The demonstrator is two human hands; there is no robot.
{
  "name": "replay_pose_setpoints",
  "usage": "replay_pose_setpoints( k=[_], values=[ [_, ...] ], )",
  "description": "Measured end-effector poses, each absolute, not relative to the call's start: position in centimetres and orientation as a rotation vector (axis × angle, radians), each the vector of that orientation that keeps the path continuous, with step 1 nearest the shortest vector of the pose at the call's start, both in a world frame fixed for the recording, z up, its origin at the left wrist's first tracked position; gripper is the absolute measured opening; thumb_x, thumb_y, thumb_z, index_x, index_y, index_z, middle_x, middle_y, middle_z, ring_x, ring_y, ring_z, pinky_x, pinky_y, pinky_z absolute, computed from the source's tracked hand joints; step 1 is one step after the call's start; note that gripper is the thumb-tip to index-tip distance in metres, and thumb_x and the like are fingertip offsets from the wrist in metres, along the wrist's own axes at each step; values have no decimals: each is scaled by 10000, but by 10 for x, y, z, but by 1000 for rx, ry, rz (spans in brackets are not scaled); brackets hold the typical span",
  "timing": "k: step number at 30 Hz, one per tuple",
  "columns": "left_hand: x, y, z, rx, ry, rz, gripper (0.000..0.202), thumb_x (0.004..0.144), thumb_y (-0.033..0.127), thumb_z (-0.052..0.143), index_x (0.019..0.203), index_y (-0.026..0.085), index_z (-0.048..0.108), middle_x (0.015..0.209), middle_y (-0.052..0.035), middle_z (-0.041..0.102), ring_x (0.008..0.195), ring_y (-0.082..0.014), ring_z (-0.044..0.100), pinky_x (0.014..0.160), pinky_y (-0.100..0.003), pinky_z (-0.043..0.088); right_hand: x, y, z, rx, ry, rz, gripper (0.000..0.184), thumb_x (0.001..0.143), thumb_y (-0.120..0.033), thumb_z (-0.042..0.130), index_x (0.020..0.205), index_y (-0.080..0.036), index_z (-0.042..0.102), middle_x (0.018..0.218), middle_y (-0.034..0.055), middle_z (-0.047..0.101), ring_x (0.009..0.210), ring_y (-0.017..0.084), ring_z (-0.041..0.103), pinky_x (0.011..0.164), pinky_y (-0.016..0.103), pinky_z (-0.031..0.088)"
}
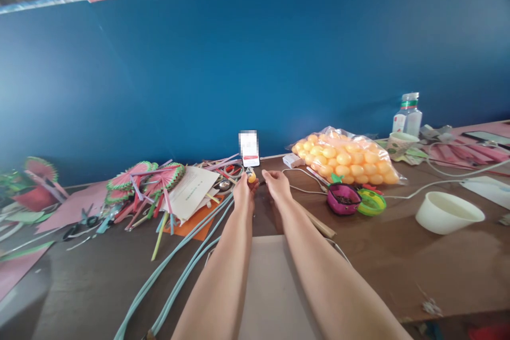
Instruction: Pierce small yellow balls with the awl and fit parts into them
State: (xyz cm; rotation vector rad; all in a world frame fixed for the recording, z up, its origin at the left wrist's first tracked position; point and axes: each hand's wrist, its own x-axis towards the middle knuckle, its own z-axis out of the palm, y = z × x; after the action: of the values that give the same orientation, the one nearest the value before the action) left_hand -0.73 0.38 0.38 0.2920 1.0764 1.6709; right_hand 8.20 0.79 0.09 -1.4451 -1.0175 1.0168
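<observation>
Both my forearms reach far out over a brown table [398,260]. My left hand [244,191] is closed round a small orange ball [251,176] held at its fingertips. My right hand [277,183] lies just right of it, fingers curled in a pinch near the ball; what it holds, if anything, is too small to make out. A phone [249,149] stands upright against the blue wall right behind the hands. A pale sheet of board [271,287] lies under my forearms.
A clear bag of orange balls [346,156] lies to the right, with a purple dish [343,199], a green ring [371,202], a white bowl [448,212] and a bottle [408,115]. Folded paper fans [145,175], coloured sticks, scissors [85,220] and light-blue tubes [187,260] lie to the left.
</observation>
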Motion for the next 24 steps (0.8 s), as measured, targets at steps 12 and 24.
replay_pose_setpoints(
  k=[12, 24],
  values=[
    [-14, 4, 2, 198, 1109, 1742, 169, 905, 273, 527, 857, 120, 579, 752, -54, 633, 585, -103, 632, 544, -196, 516, 111, -13, 23, -2159, -1772, 592, 358, 820, -272, 581, 1172, -205, 592, 1251, 152, 575, 1164, 331, 534, 902, 448, 430],
    [-15, 8, 2, 143, 1109, 1704, 137, 892, 261, 544, 845, 134, 569, 751, -41, 620, 605, -99, 629, 586, -198, 530, 105, -20, 27, -1900, -1754, 348, 376, 798, -172, 553, 1160, -248, 621, 1143, 129, 572, 1053, 272, 562, 859, 363, 426]
  ],
)
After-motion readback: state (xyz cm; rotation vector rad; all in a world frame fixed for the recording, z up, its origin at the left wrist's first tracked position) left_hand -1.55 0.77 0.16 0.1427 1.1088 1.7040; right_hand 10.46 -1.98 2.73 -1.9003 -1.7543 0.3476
